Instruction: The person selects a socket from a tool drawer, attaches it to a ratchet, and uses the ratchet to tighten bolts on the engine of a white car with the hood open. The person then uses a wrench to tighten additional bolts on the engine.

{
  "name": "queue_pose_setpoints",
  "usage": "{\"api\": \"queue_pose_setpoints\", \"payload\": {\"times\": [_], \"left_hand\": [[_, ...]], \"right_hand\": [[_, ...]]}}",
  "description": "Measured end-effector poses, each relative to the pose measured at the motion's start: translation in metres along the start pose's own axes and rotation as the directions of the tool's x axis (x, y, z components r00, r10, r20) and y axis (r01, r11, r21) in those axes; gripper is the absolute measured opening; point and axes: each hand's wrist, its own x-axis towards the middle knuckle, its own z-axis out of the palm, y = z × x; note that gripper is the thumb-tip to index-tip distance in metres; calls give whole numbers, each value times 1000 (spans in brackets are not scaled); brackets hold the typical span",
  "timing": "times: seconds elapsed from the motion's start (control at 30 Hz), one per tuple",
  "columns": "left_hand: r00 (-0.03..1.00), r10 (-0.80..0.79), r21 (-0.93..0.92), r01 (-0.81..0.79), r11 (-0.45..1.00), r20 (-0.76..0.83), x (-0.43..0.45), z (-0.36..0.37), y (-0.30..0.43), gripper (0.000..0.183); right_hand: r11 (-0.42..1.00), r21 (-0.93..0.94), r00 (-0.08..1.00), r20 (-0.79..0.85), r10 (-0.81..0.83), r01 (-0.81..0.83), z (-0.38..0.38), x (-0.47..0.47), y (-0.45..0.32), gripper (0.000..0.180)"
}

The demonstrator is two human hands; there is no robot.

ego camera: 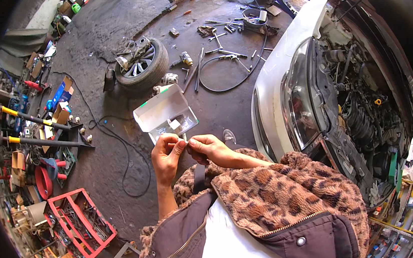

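My left hand (168, 157) and my right hand (210, 149) meet in front of my body, thumbs and forefingers pinched close together. Something small and pale shows between the fingertips, too small to make out. Just beyond my hands lies an open white cardboard box (164, 109) with green marks on its flap. Inside it are clear plastic bags (187, 120) and a small white piece (174, 124). My hands hide the near end of the box.
A car with raised bonnet and open engine bay (363, 112) stands at the right. Ahead lie a wheel (143, 65), an impact wrench (186, 58), a black hose (221, 89) and hand tools. At the left are a cable (125, 149), axle stands and a red metal rack (82, 225).
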Motion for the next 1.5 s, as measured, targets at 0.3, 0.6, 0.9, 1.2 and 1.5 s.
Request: {"api": "queue_pose_setpoints", "payload": {"times": [0.3,0.6,0.9,1.2,1.5], "left_hand": [[999,-32,28,32,999,-22,2,-1,-1,14],[996,-74,40,76,996,-48,6,0,-2,18],[993,-109,53,111,992,-43,9,-1,-5,15],[986,-36,199,68,978,-162,-2,-15,-16,15],[883,11,101,42,994,-470,-73,-72,-13,19]], "right_hand": [[992,117,998,-10,57,-55,-2,3,0,35],[999,28,999,-39,37,-35,-5,9,3,30],[998,-29,998,-33,58,-59,-5,13,0,32],[948,-305,994,-90,64,-89,1,27,5,28],[790,-611,997,12,72,-50,76,61,41,22]]}}
